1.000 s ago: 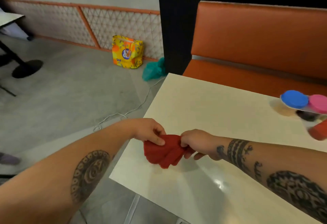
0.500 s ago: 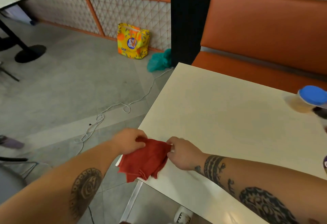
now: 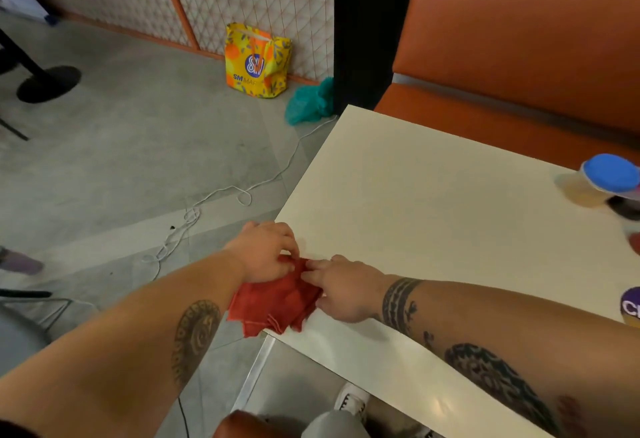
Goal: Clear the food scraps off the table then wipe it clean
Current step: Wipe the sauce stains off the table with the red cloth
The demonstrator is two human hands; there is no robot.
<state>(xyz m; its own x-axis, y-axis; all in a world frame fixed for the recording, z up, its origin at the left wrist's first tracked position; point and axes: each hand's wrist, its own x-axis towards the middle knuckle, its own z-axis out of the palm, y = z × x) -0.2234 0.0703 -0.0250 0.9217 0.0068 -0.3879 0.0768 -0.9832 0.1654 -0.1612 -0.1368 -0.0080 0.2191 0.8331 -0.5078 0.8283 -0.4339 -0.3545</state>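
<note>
A small red cloth (image 3: pixel 277 302), folded into several loose layers with stitched edges showing, lies at the near left corner of a pale cream, glossy counter (image 3: pixel 433 212). Its far part rests on the counter; its near corners hang past the edge over the floor. The left hand (image 3: pixel 265 252) and the right hand (image 3: pixel 341 285) meet at its far edge, fingers pinching the fabric there.

Yellow shopping bag (image 3: pixel 256 60) near a teal bag (image 3: pixel 308 105) — white cord (image 3: pixel 221 193) on floor (image 3: pixel 121 160).
</note>
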